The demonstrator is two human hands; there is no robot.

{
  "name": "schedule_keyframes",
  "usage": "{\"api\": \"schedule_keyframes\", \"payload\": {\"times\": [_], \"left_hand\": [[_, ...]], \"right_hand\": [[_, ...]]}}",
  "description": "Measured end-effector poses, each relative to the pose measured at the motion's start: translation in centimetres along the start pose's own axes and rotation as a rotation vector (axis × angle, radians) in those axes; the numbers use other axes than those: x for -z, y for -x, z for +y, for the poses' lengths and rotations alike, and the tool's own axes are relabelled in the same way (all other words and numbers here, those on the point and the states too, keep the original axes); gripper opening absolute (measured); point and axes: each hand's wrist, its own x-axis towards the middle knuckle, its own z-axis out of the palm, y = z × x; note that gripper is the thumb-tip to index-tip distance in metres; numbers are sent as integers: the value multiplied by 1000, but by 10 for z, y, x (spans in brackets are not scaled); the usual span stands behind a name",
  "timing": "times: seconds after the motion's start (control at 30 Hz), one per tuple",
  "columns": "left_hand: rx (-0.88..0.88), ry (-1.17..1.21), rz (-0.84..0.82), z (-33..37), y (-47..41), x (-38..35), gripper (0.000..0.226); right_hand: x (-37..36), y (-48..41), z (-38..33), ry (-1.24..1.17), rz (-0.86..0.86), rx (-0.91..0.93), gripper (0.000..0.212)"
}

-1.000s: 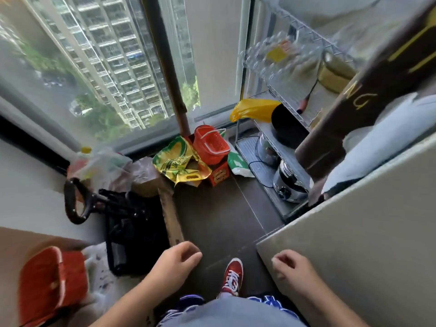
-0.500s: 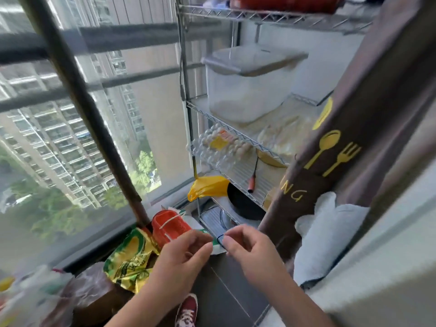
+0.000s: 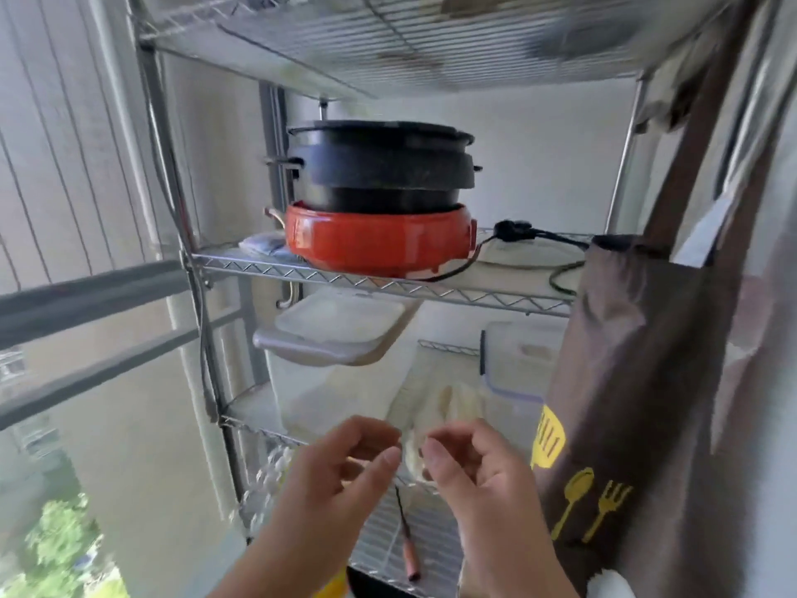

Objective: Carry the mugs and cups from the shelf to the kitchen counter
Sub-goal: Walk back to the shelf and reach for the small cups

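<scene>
I see no mug or cup in this view. A metal wire shelf (image 3: 388,287) fills the middle. My left hand (image 3: 336,481) and my right hand (image 3: 478,476) are raised side by side in front of its lower tiers, fingertips nearly touching. The fingers of both are loosely curled and hold nothing. Both hands are in front of the rack and touch nothing on it.
A red electric pot (image 3: 379,239) with stacked black pans (image 3: 379,166) sits on the upper tier. Below are a lidded plastic tub (image 3: 336,334) and a clear box (image 3: 513,360). A brown apron (image 3: 647,381) hangs at the right. A red-handled tool (image 3: 409,554) lies lower down. A window rail (image 3: 86,291) runs at the left.
My view has swung up from the floor to the shelf's upper tiers. Both hands have come up and together in front of the rack.
</scene>
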Motion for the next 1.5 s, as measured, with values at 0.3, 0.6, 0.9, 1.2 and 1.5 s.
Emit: {"api": "schedule_keyframes", "payload": {"times": [0.3, 0.6, 0.9, 1.2, 1.5], "left_hand": [[-432, 12, -97, 72, -128, 23, 22], [-691, -31, -70, 167, -206, 30, 18], [-829, -313, 307, 247, -298, 21, 27], [-412, -602, 242, 298, -384, 29, 96], [-202, -628, 33, 295, -404, 24, 105]], "right_hand": [[6, -96, -91, 147, 158, 357, 17], [31, -154, -187, 355, 239, 605, 10], [60, -225, -274, 565, 466, 712, 26], [78, -293, -330, 1129, 661, 553, 71], [78, -319, -348, 1264, 502, 32, 87]]}}
